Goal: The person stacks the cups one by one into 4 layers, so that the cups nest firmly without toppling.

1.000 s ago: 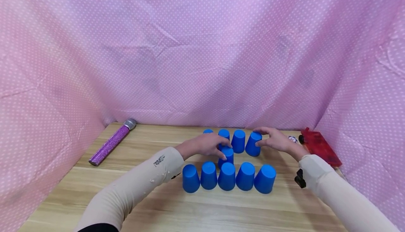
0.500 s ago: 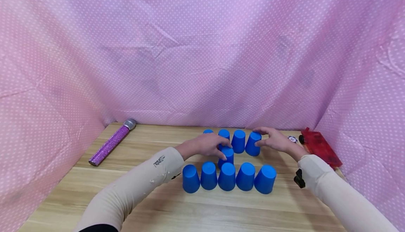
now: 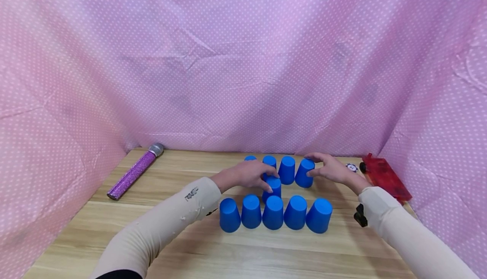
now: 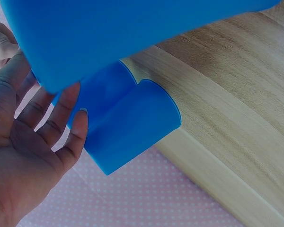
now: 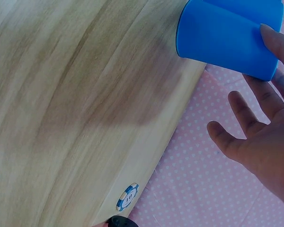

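Left hand (image 3: 249, 174): grips the lone middle cup (image 3: 273, 192), just beyond five upturned near cups (image 3: 273, 217)
Right hand (image 3: 329, 169): grips the rightmost cup (image 3: 303, 179) of the far row (image 3: 287, 172)
Desk (image 3: 182, 236): wooden, purple microphone (image 3: 133, 174) at far left

the wooden table (image 3: 182, 245) bears two rows of upturned blue cups (image 3: 272, 217), a purple microphone (image 3: 133, 173) by its far left corner, a chip (image 3: 351, 168) and red object (image 3: 385, 178) near its far right corner.

We are finding room right of the purple microphone (image 3: 135, 171); five blue cups (image 3: 272, 216) are blocking space before the left hand (image 3: 248, 173).
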A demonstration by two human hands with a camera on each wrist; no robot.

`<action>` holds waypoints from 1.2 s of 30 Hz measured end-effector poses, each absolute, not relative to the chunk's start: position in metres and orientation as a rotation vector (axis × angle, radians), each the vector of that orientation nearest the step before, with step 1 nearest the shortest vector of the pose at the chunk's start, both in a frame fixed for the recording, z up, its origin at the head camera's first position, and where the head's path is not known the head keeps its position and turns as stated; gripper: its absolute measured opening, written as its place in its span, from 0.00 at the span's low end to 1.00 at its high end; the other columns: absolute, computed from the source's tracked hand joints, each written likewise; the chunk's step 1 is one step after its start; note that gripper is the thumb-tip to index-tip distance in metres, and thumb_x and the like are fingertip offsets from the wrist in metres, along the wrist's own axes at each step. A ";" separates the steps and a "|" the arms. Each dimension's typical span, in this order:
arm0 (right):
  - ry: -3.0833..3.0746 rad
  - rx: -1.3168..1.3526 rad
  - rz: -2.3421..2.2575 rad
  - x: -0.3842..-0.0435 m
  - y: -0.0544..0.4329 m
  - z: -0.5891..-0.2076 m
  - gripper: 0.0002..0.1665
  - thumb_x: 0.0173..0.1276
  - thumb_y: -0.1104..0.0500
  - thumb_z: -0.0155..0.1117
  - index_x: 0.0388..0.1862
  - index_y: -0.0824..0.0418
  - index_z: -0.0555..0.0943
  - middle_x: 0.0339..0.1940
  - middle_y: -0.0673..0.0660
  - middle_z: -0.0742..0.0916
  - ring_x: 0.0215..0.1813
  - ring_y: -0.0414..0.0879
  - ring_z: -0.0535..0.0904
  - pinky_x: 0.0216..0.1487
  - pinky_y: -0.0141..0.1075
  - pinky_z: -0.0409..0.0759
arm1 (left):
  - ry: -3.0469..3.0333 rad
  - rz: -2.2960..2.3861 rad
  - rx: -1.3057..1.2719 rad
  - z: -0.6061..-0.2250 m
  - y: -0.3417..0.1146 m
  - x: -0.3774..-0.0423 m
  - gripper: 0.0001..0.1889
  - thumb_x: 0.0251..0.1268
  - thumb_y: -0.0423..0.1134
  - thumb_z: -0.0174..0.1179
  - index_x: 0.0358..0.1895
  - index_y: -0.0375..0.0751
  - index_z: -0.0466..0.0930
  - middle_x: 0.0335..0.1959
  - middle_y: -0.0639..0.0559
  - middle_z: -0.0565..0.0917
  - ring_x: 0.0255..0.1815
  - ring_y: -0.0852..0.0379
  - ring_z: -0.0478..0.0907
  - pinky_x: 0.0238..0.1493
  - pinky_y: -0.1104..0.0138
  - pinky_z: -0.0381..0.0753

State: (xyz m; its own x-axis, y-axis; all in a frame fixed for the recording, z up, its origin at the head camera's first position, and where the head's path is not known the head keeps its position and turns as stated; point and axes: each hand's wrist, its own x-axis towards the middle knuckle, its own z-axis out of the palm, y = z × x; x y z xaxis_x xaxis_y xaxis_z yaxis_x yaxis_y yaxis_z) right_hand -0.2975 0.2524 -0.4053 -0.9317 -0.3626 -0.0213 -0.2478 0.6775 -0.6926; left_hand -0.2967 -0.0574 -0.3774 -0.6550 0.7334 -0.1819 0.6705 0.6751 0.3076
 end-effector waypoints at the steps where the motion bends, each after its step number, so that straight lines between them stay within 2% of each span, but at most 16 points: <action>1: 2.732 -0.496 -1.093 -0.297 0.253 -0.405 0.37 0.67 0.56 0.70 0.71 0.65 0.69 0.68 0.70 0.76 0.72 0.71 0.66 0.67 0.70 0.66 | 2.599 0.311 1.118 -0.378 -0.057 -0.297 0.29 0.63 0.58 0.65 0.67 0.60 0.75 0.60 0.57 0.82 0.61 0.55 0.79 0.60 0.57 0.82; 9: 2.769 -0.489 -1.111 -0.282 0.255 -0.389 0.40 0.69 0.50 0.68 0.74 0.64 0.66 0.71 0.69 0.75 0.73 0.70 0.65 0.66 0.70 0.67 | 2.597 0.327 1.115 -0.380 -0.059 -0.297 0.29 0.62 0.59 0.65 0.66 0.60 0.75 0.61 0.57 0.82 0.62 0.55 0.79 0.60 0.58 0.81; 16: 2.863 -0.518 -1.158 -0.252 0.266 -0.356 0.37 0.72 0.48 0.64 0.74 0.58 0.66 0.70 0.66 0.77 0.72 0.66 0.68 0.68 0.71 0.60 | 2.607 0.330 1.127 -0.380 -0.064 -0.298 0.28 0.63 0.57 0.66 0.66 0.58 0.76 0.60 0.55 0.83 0.61 0.54 0.79 0.59 0.57 0.82; 20: 2.901 -0.524 -1.172 -0.227 0.271 -0.349 0.34 0.73 0.47 0.63 0.74 0.53 0.67 0.69 0.62 0.79 0.70 0.63 0.71 0.66 0.64 0.69 | 2.607 0.322 1.120 -0.382 -0.065 -0.298 0.29 0.63 0.57 0.66 0.67 0.58 0.75 0.60 0.55 0.83 0.61 0.54 0.79 0.60 0.57 0.82; 23: 2.922 -0.528 -1.189 -0.206 0.272 -0.352 0.31 0.74 0.47 0.62 0.73 0.51 0.70 0.68 0.58 0.80 0.70 0.60 0.72 0.64 0.58 0.73 | 2.603 0.322 1.119 -0.383 -0.064 -0.298 0.29 0.63 0.57 0.66 0.67 0.58 0.75 0.60 0.55 0.83 0.61 0.54 0.80 0.60 0.57 0.82; 27: 2.931 -0.571 -1.168 -0.183 0.269 -0.364 0.29 0.72 0.49 0.65 0.70 0.51 0.73 0.65 0.57 0.82 0.70 0.61 0.72 0.64 0.63 0.72 | 2.598 0.340 1.137 -0.382 -0.063 -0.298 0.29 0.63 0.58 0.65 0.67 0.58 0.75 0.60 0.55 0.83 0.61 0.54 0.79 0.59 0.58 0.82; 32: 2.872 -0.579 -1.130 -0.165 0.264 -0.383 0.34 0.66 0.45 0.70 0.69 0.49 0.74 0.67 0.56 0.82 0.72 0.64 0.70 0.63 0.69 0.70 | 2.607 0.338 1.126 -0.383 -0.061 -0.300 0.29 0.63 0.58 0.66 0.67 0.58 0.75 0.60 0.55 0.83 0.61 0.53 0.79 0.60 0.57 0.82; 36: 2.870 -0.569 -1.108 -0.156 0.264 -0.395 0.35 0.63 0.43 0.73 0.68 0.48 0.76 0.67 0.54 0.82 0.71 0.64 0.72 0.63 0.69 0.71 | 2.600 0.332 1.124 -0.383 -0.059 -0.299 0.29 0.62 0.58 0.66 0.67 0.59 0.75 0.60 0.55 0.83 0.61 0.53 0.80 0.60 0.56 0.82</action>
